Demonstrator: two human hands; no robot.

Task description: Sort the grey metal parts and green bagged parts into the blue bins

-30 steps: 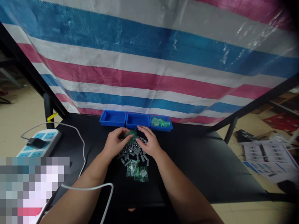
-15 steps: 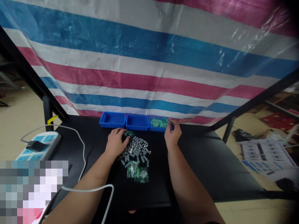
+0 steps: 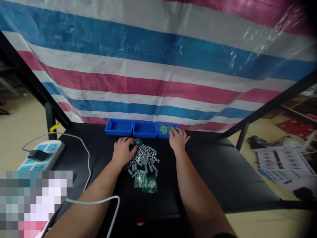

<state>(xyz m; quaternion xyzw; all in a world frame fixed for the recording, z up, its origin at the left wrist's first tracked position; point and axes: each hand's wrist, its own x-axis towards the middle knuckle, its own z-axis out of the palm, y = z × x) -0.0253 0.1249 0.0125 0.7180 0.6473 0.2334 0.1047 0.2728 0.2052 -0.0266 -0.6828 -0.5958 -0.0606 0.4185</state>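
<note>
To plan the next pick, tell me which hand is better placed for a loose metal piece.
Probably left: the left hand lies at the pile, though its fingers are at a green packet; the right hand is over the right bin.

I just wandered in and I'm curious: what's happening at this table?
Someone's left hand rests beside a green packet and a pile of small metal parts. Their right hand is over the right-hand blue bin, which holds green packets. Two more packets lie nearer the person.
</note>
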